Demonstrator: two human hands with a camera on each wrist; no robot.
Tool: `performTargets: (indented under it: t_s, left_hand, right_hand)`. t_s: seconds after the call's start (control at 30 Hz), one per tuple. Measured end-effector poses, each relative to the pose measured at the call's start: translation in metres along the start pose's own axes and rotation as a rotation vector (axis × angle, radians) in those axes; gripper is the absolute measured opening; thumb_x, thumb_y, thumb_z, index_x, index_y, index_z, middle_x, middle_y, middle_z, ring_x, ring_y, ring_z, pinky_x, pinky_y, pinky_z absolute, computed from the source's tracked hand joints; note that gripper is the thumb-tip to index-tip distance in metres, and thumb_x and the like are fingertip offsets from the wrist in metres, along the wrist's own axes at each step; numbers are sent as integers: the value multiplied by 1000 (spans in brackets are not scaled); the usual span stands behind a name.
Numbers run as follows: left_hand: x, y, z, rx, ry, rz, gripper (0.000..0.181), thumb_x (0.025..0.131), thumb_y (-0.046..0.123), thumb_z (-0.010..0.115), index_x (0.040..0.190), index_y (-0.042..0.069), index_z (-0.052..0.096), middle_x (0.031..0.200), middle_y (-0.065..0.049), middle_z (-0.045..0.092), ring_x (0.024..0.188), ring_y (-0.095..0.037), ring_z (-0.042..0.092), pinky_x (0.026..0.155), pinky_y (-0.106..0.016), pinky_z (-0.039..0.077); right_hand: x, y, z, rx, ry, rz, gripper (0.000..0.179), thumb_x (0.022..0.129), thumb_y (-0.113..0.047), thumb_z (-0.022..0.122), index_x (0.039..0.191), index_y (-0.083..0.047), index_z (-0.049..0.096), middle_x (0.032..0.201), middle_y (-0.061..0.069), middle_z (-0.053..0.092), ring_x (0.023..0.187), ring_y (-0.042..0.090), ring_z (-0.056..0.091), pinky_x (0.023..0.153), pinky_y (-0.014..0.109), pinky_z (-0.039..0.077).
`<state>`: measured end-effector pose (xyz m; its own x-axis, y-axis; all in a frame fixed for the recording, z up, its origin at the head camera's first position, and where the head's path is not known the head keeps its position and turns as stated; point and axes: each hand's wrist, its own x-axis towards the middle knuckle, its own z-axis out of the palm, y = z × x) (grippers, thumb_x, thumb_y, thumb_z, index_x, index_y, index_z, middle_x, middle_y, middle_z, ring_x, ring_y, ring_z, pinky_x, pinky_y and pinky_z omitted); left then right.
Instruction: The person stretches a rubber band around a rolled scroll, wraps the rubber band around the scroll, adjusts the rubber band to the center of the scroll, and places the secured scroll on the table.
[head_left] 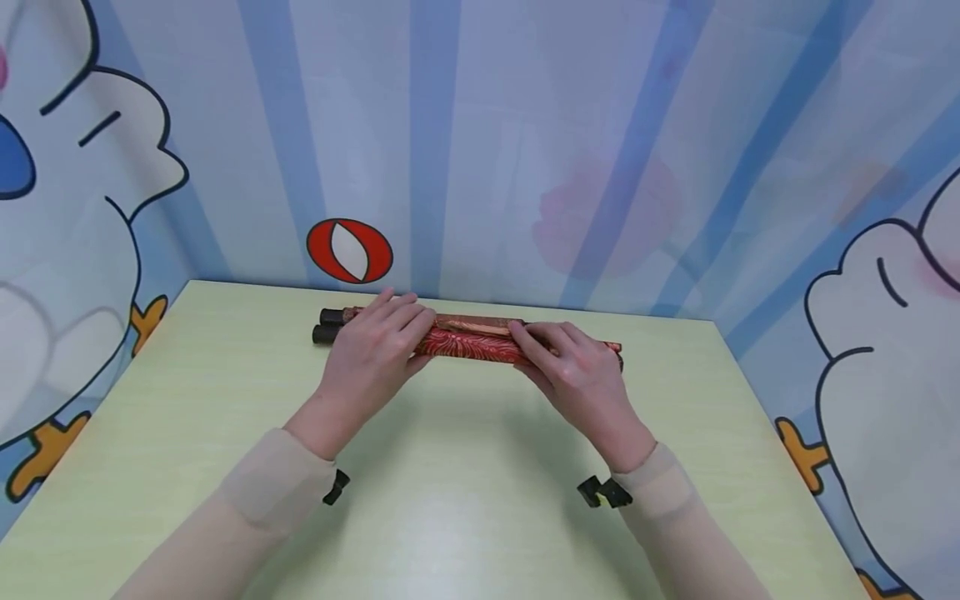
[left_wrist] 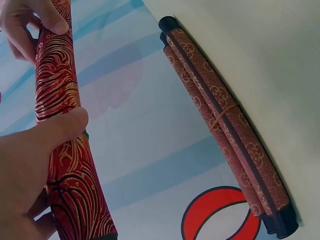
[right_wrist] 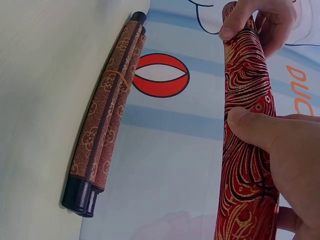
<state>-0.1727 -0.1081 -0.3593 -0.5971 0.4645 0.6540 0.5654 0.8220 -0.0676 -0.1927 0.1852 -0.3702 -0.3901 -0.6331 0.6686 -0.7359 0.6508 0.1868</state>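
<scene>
A red fabric roll [head_left: 476, 346] with gold and black swirls is held crosswise by both hands, near the back of the table. My left hand [head_left: 375, 346] grips it toward its left end, thumb on the near side in the left wrist view. My right hand [head_left: 577, 371] grips the right part, its thumb lying across the red surface [right_wrist: 247, 90]. Beyond the roll lies a brown patterned scroll [left_wrist: 245, 150], wound on two rods with black ends and bound with a thin cord [right_wrist: 120, 80]. In the head view the hands and red roll partly cover it.
The pale table [head_left: 450, 500] runs back to a blue striped cloth backdrop [head_left: 495, 125] printed with cartoon figures. Cloth also hangs at the left and right sides. Small black pieces [head_left: 603, 492] show at the cuffs of the sleeves.
</scene>
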Motion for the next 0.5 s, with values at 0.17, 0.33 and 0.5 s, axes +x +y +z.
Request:
performTargets:
  t_s: [0.17, 0.33, 0.5]
  left_hand:
    - [-2, -4, -3, 14, -56, -39, 62, 76, 26, 100, 127, 3, 72, 126, -15, 75, 127, -35, 69, 118, -51, 46]
    - [-4, -11, -3, 23, -70, -49, 63, 76, 25, 100, 127, 2, 71, 126, -16, 75, 127, -36, 67, 119, -53, 45]
    - [-2, -8, 0, 8, -54, -37, 53, 77, 17, 99, 120, 3, 72, 120, -15, 77, 124, -36, 70, 120, -51, 44]
  right_hand:
    - [0, 3, 2, -7, -20, 9, 53, 89, -19, 90, 139, -12, 73, 115, 10, 74, 101, 28, 74, 74, 41, 66]
    - [-4, 6, 1, -17, -29, 17, 54, 88, -19, 90, 139, -12, 73, 115, 10, 75, 101, 28, 74, 74, 42, 66]
    - [-3, 6, 0, 0, -21, 19, 54, 89, -19, 90, 140, -12, 73, 116, 10, 74, 101, 28, 74, 74, 42, 65]
